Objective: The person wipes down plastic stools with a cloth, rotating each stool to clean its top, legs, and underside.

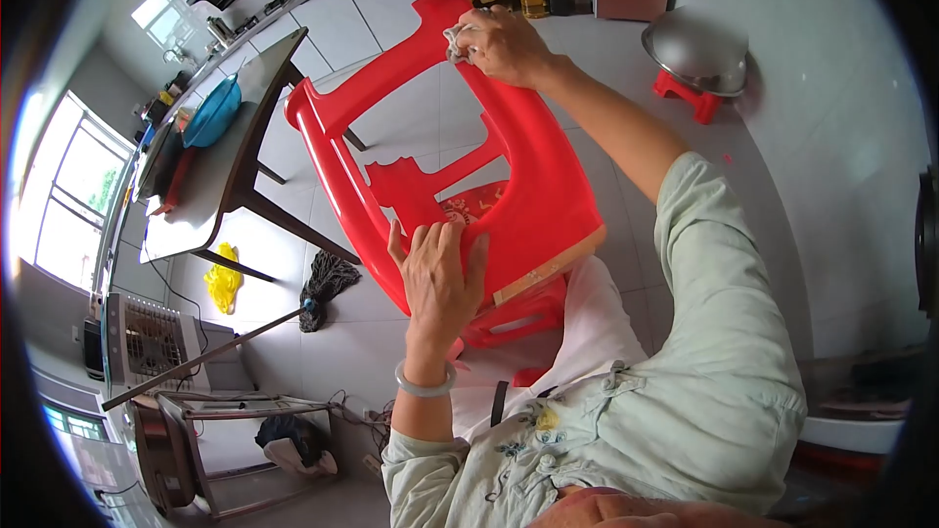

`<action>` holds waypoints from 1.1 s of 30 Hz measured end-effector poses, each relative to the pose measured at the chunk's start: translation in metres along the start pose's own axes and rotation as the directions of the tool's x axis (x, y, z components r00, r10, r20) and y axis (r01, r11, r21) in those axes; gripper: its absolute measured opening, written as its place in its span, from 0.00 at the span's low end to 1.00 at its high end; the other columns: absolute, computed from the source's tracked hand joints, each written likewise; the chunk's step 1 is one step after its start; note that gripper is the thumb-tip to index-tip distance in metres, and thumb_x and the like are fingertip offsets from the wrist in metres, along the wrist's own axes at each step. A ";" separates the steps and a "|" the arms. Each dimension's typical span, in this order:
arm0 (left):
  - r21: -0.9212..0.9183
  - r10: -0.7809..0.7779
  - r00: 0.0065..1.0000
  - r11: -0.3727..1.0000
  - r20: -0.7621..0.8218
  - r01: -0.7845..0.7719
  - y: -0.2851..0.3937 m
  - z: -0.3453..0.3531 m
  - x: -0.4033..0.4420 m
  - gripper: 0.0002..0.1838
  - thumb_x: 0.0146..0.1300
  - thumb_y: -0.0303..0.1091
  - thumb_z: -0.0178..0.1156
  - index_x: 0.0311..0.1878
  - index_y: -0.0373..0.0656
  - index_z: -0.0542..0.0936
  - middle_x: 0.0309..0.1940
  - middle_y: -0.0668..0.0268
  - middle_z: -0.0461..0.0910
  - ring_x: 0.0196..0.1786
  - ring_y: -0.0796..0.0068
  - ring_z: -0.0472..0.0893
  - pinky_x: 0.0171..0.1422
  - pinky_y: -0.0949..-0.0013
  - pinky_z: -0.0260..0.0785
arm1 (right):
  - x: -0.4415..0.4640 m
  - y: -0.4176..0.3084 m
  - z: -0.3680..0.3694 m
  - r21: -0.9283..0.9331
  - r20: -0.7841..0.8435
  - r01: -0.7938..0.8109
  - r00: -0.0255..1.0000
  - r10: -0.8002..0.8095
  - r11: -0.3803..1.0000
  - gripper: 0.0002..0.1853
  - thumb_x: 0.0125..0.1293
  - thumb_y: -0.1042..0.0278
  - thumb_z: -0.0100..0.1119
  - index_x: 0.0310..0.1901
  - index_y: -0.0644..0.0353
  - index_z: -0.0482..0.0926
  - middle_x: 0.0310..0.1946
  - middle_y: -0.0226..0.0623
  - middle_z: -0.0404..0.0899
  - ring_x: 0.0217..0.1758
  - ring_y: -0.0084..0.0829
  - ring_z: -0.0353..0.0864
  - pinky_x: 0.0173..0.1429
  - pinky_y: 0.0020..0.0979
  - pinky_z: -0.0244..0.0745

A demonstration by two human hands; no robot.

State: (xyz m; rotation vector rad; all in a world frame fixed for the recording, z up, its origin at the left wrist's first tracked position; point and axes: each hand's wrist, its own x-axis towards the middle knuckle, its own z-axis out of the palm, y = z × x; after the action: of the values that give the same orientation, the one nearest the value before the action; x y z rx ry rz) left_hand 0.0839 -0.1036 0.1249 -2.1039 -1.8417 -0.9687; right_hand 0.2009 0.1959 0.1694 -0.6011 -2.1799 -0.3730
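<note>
A red plastic chair [553, 191] is tilted up in front of my body, its open frame facing me. My left hand [437, 269] holds the chair's near inner edge, with fingers over the rim and a bangle on the wrist. At the far corner, my right hand [504, 47] is closed around a greyish cloth [454, 43] that presses against the red frame. A strip of tan tape [550, 265] runs along the chair's lower right edge. Another red plastic piece [518, 318] is partly hidden below it, between my legs.
At left stands a table [249, 108] with a blue basin [212, 111]. A yellow bag [226, 277], a black bag [328, 288] and a long pole [210, 354] are on that side. A metal wok [694, 51] sits on a red stool [688, 96] at upper right.
</note>
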 end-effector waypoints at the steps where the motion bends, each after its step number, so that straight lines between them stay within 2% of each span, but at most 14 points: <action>1: 0.009 0.000 1.000 1.000 -0.008 0.000 -0.001 0.000 0.000 0.11 0.64 0.37 0.61 0.40 0.39 0.77 0.30 0.65 0.76 0.39 0.64 0.76 0.73 0.47 0.49 | -0.004 0.001 0.000 0.003 -0.066 0.040 0.997 -0.040 0.999 0.05 0.58 0.69 0.60 0.34 0.47 0.84 0.44 0.25 0.80 0.44 0.38 0.79 0.48 0.40 0.79; 2: 0.007 0.001 1.000 1.000 -0.011 -0.001 0.000 0.000 0.002 0.11 0.64 0.37 0.61 0.40 0.39 0.77 0.30 0.65 0.76 0.39 0.64 0.76 0.73 0.47 0.49 | -0.008 -0.001 -0.005 0.004 -0.130 0.084 0.988 -0.082 0.996 0.05 0.58 0.69 0.60 0.34 0.47 0.84 0.44 0.25 0.79 0.43 0.38 0.79 0.47 0.40 0.79; 6: -0.030 -0.010 1.000 0.999 0.015 0.010 0.006 0.000 0.002 0.10 0.63 0.36 0.62 0.40 0.39 0.77 0.28 0.64 0.74 0.37 0.64 0.75 0.73 0.48 0.49 | -0.052 -0.034 -0.052 0.046 0.085 -0.004 0.996 0.000 0.999 0.08 0.54 0.73 0.59 0.35 0.49 0.83 0.48 0.26 0.78 0.49 0.39 0.76 0.50 0.41 0.75; 9: -0.031 0.007 1.000 1.000 0.016 -0.007 0.005 -0.001 0.003 0.10 0.62 0.35 0.62 0.40 0.39 0.77 0.27 0.64 0.73 0.36 0.64 0.75 0.72 0.48 0.49 | -0.083 -0.056 -0.085 0.092 0.088 -0.028 0.996 0.020 0.995 0.10 0.51 0.76 0.56 0.35 0.51 0.81 0.49 0.29 0.77 0.52 0.40 0.75 0.54 0.40 0.72; 12: -0.036 0.026 1.000 0.999 0.009 -0.026 0.007 -0.004 0.000 0.10 0.61 0.34 0.63 0.40 0.39 0.77 0.27 0.64 0.73 0.36 0.63 0.75 0.72 0.47 0.49 | -0.083 -0.040 -0.084 0.283 0.034 -0.055 0.998 0.047 0.958 0.10 0.49 0.78 0.56 0.36 0.58 0.78 0.50 0.36 0.76 0.50 0.41 0.74 0.55 0.39 0.70; 13: -0.036 0.028 1.000 0.999 0.002 -0.028 0.008 -0.005 -0.002 0.10 0.60 0.34 0.64 0.39 0.39 0.77 0.27 0.64 0.73 0.36 0.63 0.75 0.72 0.46 0.48 | -0.078 -0.029 -0.072 0.300 -0.007 -0.115 0.992 0.123 0.947 0.10 0.53 0.75 0.54 0.36 0.54 0.80 0.50 0.34 0.76 0.54 0.40 0.74 0.60 0.39 0.68; 17: -0.038 0.037 0.999 0.999 0.001 -0.037 0.010 -0.008 -0.009 0.10 0.59 0.34 0.64 0.37 0.39 0.76 0.27 0.64 0.72 0.36 0.63 0.74 0.73 0.45 0.48 | -0.023 0.018 -0.028 0.422 -0.043 -0.160 0.980 0.196 0.892 0.11 0.57 0.73 0.53 0.40 0.54 0.81 0.52 0.34 0.75 0.55 0.39 0.74 0.60 0.41 0.69; 20: -0.029 0.011 0.999 1.000 0.034 -0.010 0.011 -0.011 -0.012 0.09 0.59 0.33 0.64 0.35 0.38 0.76 0.26 0.64 0.72 0.36 0.62 0.74 0.73 0.44 0.47 | 0.025 0.015 -0.019 0.234 0.012 -0.117 0.993 0.117 0.965 0.13 0.60 0.69 0.52 0.45 0.51 0.82 0.54 0.34 0.75 0.55 0.40 0.75 0.59 0.42 0.71; 22: -0.027 0.017 0.999 1.000 0.043 -0.016 0.010 -0.011 -0.013 0.09 0.59 0.33 0.64 0.36 0.39 0.75 0.27 0.64 0.72 0.36 0.62 0.74 0.73 0.43 0.47 | 0.051 0.008 -0.016 -0.364 0.134 -0.010 0.989 0.063 0.931 0.15 0.62 0.64 0.53 0.48 0.46 0.83 0.53 0.34 0.75 0.55 0.41 0.76 0.57 0.42 0.74; 26: -0.026 0.035 0.999 0.999 0.012 -0.035 0.010 -0.012 -0.014 0.09 0.59 0.30 0.63 0.39 0.37 0.75 0.27 0.61 0.73 0.35 0.59 0.74 0.72 0.42 0.49 | 0.069 0.022 0.005 -0.347 0.110 -0.062 0.988 0.106 0.936 0.15 0.61 0.59 0.54 0.48 0.44 0.84 0.52 0.33 0.75 0.55 0.41 0.76 0.56 0.41 0.76; 29: -0.037 0.037 0.999 0.999 0.013 -0.036 0.009 -0.011 -0.012 0.09 0.58 0.30 0.63 0.39 0.37 0.75 0.28 0.61 0.73 0.35 0.59 0.74 0.72 0.43 0.49 | 0.057 0.044 0.033 0.183 -0.189 -0.235 0.944 0.269 0.954 0.13 0.60 0.58 0.56 0.43 0.50 0.86 0.48 0.36 0.79 0.49 0.36 0.82 0.53 0.38 0.77; 30: -0.034 0.039 0.999 0.999 0.011 -0.038 0.007 -0.010 -0.011 0.09 0.58 0.29 0.63 0.40 0.37 0.75 0.28 0.61 0.74 0.35 0.59 0.74 0.72 0.43 0.49 | 0.053 0.050 0.039 0.183 -0.189 -0.235 0.944 0.269 0.955 0.13 0.60 0.58 0.56 0.43 0.50 0.86 0.48 0.36 0.79 0.49 0.36 0.82 0.53 0.38 0.77; 32: -0.035 0.043 0.999 0.998 0.015 -0.043 0.007 -0.008 -0.009 0.09 0.58 0.29 0.63 0.40 0.37 0.75 0.28 0.61 0.74 0.35 0.59 0.74 0.72 0.44 0.49 | 0.042 0.059 0.044 0.636 0.014 -0.405 0.857 0.515 0.657 0.13 0.60 0.60 0.58 0.43 0.54 0.84 0.38 0.38 0.84 0.41 0.34 0.84 0.48 0.35 0.78; 33: -0.026 0.038 0.999 0.999 0.030 -0.037 0.006 -0.007 -0.006 0.10 0.59 0.31 0.63 0.39 0.37 0.75 0.29 0.62 0.73 0.36 0.60 0.75 0.73 0.44 0.48 | 0.037 0.076 0.070 0.412 -0.298 -0.147 0.911 0.286 0.899 0.13 0.60 0.61 0.60 0.45 0.56 0.82 0.30 0.38 0.84 0.37 0.33 0.84 0.45 0.33 0.77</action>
State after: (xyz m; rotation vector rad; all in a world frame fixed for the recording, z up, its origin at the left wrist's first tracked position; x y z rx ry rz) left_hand 0.0873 -0.1136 0.1292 -2.1721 -1.8063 -0.9617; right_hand 0.1764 0.3019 0.1596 -0.5081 -1.7491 0.0695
